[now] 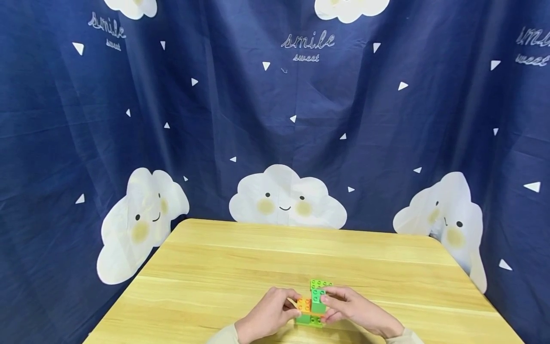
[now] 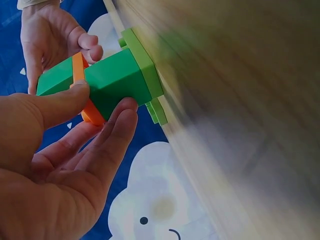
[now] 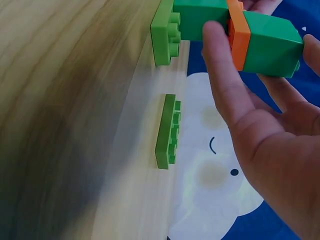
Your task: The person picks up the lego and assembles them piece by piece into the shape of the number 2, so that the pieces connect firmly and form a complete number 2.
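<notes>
Several toy building bricks stand joined in a stack at the front of the table. At the bottom is a light green flat brick (image 2: pixel 142 62) with studs. A dark green block (image 2: pixel 117 75) sits on it, topped by an orange flat brick (image 1: pixel 303 305). A second green block (image 3: pixel 274 44) stands upright on the right part of the orange brick. My left hand (image 1: pixel 271 311) holds the stack from the left, thumb at the orange brick's edge and fingers at the lower green block. From the right, my right hand (image 1: pixel 352 308) grips the upper green block.
Just behind the stack, a loose light green flat brick (image 3: pixel 166 132) lies studs up on the wooden table (image 1: pixel 215 282). A dark blue curtain (image 1: pixel 365 157) with smiling clouds hangs behind the table and at its sides.
</notes>
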`<state>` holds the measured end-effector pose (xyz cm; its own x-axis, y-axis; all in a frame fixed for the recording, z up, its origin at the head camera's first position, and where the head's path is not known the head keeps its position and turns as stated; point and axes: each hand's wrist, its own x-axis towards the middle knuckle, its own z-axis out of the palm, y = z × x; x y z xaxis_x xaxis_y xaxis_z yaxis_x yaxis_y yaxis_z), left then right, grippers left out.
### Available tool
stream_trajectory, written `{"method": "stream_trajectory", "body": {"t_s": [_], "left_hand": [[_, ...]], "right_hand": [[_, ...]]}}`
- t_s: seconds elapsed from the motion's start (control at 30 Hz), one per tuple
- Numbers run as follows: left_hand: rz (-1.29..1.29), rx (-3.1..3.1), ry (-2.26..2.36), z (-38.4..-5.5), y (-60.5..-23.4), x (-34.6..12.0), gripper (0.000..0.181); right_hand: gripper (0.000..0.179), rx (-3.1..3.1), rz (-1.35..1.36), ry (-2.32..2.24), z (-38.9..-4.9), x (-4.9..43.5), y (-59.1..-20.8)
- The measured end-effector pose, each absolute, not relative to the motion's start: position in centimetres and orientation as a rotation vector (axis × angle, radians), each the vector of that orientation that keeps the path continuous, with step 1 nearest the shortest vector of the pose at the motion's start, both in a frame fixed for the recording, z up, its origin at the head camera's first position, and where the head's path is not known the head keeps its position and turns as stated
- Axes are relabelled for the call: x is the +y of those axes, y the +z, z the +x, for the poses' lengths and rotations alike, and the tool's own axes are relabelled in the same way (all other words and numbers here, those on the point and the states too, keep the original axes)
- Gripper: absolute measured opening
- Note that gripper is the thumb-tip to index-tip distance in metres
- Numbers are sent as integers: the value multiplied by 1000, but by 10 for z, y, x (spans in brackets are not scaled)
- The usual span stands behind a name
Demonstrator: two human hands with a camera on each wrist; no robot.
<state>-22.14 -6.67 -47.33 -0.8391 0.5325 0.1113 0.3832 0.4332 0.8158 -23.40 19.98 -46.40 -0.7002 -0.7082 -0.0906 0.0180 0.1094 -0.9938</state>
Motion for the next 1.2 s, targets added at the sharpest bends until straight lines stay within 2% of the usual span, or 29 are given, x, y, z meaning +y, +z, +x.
{"method": "stream_trajectory", "body": {"t_s": [0.6, 0.9, 1.2], "left_hand": [[788, 2514, 1356, -222, -473, -66, 26], [807, 2525, 1361, -222, -476, -67, 26], [786, 2525, 1358, -222, -475, -66, 26]], "right_hand": [[53, 2198, -624, -1581, -244, 215, -459], [58, 2439, -608, -1599, -268, 221, -453], [50, 2647, -655, -1401, -286, 217, -469]]}}
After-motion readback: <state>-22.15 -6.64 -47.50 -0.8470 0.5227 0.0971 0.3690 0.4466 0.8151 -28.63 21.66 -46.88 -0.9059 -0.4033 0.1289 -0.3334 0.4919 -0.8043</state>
